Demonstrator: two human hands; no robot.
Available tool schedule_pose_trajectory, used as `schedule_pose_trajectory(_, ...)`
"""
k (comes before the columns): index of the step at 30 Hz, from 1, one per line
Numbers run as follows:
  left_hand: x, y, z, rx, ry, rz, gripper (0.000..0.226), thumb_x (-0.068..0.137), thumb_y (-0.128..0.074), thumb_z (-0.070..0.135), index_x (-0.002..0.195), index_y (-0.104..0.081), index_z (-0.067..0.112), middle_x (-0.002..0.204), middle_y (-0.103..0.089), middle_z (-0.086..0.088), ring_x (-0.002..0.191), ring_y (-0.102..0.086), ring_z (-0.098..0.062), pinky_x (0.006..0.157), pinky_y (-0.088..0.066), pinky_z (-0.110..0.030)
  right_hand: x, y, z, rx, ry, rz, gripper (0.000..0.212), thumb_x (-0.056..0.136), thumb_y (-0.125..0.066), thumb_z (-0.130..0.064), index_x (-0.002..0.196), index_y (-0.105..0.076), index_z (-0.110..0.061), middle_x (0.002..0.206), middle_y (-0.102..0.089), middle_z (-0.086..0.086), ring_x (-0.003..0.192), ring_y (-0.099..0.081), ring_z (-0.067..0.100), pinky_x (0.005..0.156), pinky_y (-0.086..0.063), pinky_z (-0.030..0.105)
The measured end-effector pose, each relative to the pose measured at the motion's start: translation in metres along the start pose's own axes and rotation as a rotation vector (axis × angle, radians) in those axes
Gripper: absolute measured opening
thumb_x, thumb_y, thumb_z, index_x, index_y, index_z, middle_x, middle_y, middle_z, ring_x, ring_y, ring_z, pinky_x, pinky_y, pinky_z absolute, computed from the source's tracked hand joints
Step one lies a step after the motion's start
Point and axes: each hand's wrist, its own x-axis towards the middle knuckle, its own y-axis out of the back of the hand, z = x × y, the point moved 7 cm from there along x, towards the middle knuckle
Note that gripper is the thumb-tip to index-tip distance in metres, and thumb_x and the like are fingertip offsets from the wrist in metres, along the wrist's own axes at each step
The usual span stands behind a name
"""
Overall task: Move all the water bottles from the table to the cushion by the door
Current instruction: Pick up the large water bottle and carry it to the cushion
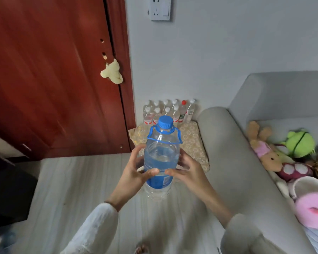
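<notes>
Carrying large blue-capped bottle [161, 158] upright above floor, left hand [136, 171] and right hand [185, 171] clasped round its body. Ten small bottles [168, 111] already stood on cushion [193, 142] beside door [50, 74]. Worktop out of view; remainder unknown.

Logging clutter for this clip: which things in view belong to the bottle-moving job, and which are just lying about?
Job: large blue-capped water bottle held in both hands, left, right; small bottles on the floral cushion; door.

Lying about: sofa, stuffed toys, wall socket.
</notes>
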Motion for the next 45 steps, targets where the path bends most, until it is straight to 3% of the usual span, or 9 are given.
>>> schedule_pose_trajectory(8,0.143,-0.035,-0.03,0.027,0.132,-0.022,0.069,0.075,-0.066,-0.006,0.13,-0.034,0.023,0.117,-0.063,-0.015,0.109,-0.061,-0.021,0.086,-0.054,-0.031,0.116,0.078,0.039,-0.008,-0.077,-0.007,0.062,0.07,-0.076,-0.009,0.125,-0.052,-0.022,0.116,-0.066,-0.007,0.104,-0.062,0.006,0.082,-0.048,0.013)
schedule_pose_trajectory(14,0.266,-0.078,-0.056,0.085,0.149,0.056,0.069,0.073,-0.067,-0.007,0.126,-0.038,0.025,0.116,-0.063,-0.011,0.104,-0.062,-0.012,0.083,-0.055,-0.027,0.225,0.157,0.078,0.016,-0.11,-0.09,0.064,0.068,-0.076,-0.01,0.123,-0.051,-0.031,0.118,-0.063,-0.014,0.108,-0.059,0.003,0.088,-0.05,0.021)
schedule_pose_trajectory(18,0.342,-0.102,-0.087,0.121,0.196,0.054,0.073,0.072,-0.071,0.0,0.126,-0.036,0.036,0.113,-0.065,0.006,0.107,-0.06,-0.004,0.081,-0.054,-0.023,0.29,0.204,0.112,0.005,-0.154,-0.112,0.061,0.067,-0.078,-0.015,0.112,-0.052,-0.047,0.112,-0.063,-0.024,0.109,-0.057,0.001,0.087,-0.051,0.022)
schedule_pose_trajectory(22,0.405,-0.116,-0.132,0.171,0.244,0.071,0.07,0.071,-0.073,0.003,0.128,-0.039,0.023,0.103,-0.066,0.027,0.103,-0.059,0.001,0.076,-0.052,-0.014,0.345,0.234,0.155,0.019,-0.199,-0.141,0.06,0.068,-0.077,-0.013,0.11,-0.053,-0.047,0.111,-0.063,-0.026,0.108,-0.057,-0.004,0.082,-0.051,0.014)
schedule_pose_trajectory(26,0.457,-0.123,-0.175,0.218,0.265,0.07,0.07,0.07,-0.074,0.003,0.123,-0.037,0.03,0.106,-0.064,0.025,0.103,-0.059,0.003,0.082,-0.054,-0.022,0.389,0.251,0.205,0.032,-0.233,-0.132,0.066,0.068,-0.077,-0.012,0.126,-0.05,-0.027,0.121,-0.056,-0.02,0.107,-0.051,-0.016,0.076,-0.045,0.003)
schedule_pose_trajectory(32,0.51,-0.127,-0.225,0.259,0.258,0.097,0.071,0.069,-0.077,0.01,0.123,-0.036,0.034,0.112,-0.051,0.033,0.104,-0.053,0.014,0.083,-0.05,-0.012,0.439,0.261,0.26,-0.053,-0.224,-0.109,0.063,0.067,-0.078,-0.015,0.102,-0.049,-0.059,0.107,-0.055,-0.032,0.1,-0.051,-0.02,0.069,-0.044,-0.001)
schedule_pose_trajectory(37,0.533,-0.123,-0.247,0.351,0.273,0.134,0.069,0.071,-0.075,0.013,0.121,-0.034,0.038,0.104,-0.052,0.045,0.102,-0.053,0.016,0.088,-0.05,-0.021,0.464,0.26,0.28,-0.045,-0.169,-0.104,0.062,0.069,-0.075,-0.019,0.11,-0.048,-0.056,0.11,-0.049,-0.034,0.108,-0.049,-0.012,0.073,-0.045,0.001)
schedule_pose_trajectory(41,0.543,-0.123,-0.252,0.353,0.274,0.156,0.068,0.073,-0.073,0.013,0.128,-0.034,0.02,0.122,-0.056,0.014,0.111,-0.057,-0.013,0.096,-0.047,-0.048,0.476,0.259,0.298,-0.051,-0.152,-0.089,0.064,0.071,-0.075,-0.016,0.116,-0.045,-0.051,0.115,-0.047,-0.023,0.119,-0.047,0.012,0.084,-0.048,0.011)
schedule_pose_trajectory(45,0.549,-0.125,-0.249,0.384,0.287,0.192,0.075,0.071,-0.075,0.018,0.132,-0.032,0.019,0.13,-0.055,-0.005,0.116,-0.056,-0.02,0.093,-0.05,-0.044,0.481,0.26,0.3,-0.058,-0.207,-0.136,0.068,0.072,-0.075,-0.019,0.112,-0.04,-0.061,0.12,-0.046,-0.017,0.112,-0.048,-0.007,0.073,-0.043,0.0)
